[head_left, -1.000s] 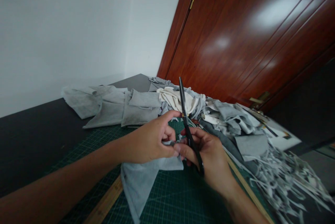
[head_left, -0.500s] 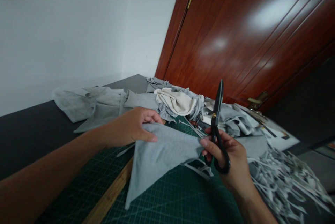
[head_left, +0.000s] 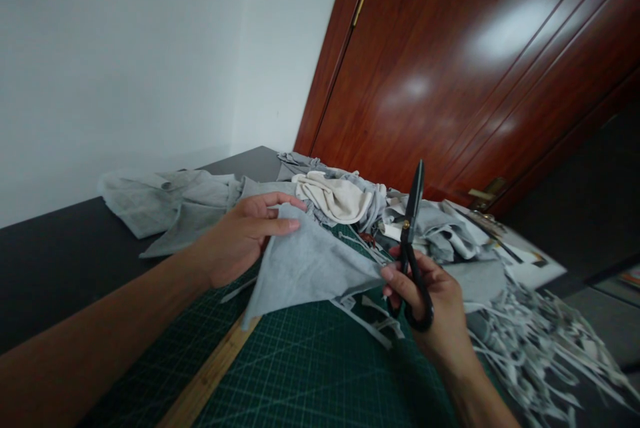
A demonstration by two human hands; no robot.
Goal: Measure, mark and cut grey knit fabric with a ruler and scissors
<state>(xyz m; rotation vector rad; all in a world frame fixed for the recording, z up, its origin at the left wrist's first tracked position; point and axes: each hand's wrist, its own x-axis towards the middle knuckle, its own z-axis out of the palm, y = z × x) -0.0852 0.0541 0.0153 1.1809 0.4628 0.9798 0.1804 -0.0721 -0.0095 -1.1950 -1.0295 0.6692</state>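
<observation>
Fingers (head_left: 280, 215) of the left hand (head_left: 237, 241) pinch the upper left corner of a grey fabric piece (head_left: 313, 265), thumb under and fingertips on top, so they are clamped on the cloth. That piece hangs stretched in the air just above the green cutting mat (head_left: 310, 375), its lower corner drooping toward a wooden ruler (head_left: 210, 378) that lies along the mat's left edge. Behind the left hand, folded grey cloths (head_left: 165, 205) rest on the dark tabletop (head_left: 50, 255). Further right, a cream cloth (head_left: 335, 196) sits on a heap of grey pieces. Next, the right hand (head_left: 435, 305) grips the fabric's right corner between thumb and forefinger while its other fingers are closed through the loops of black scissors (head_left: 411, 241), whose shut blades point upward. Thin grey fabric strips (head_left: 530, 341) lie in a tangle at the far right, beside the reddish wooden door (head_left: 475, 68)
</observation>
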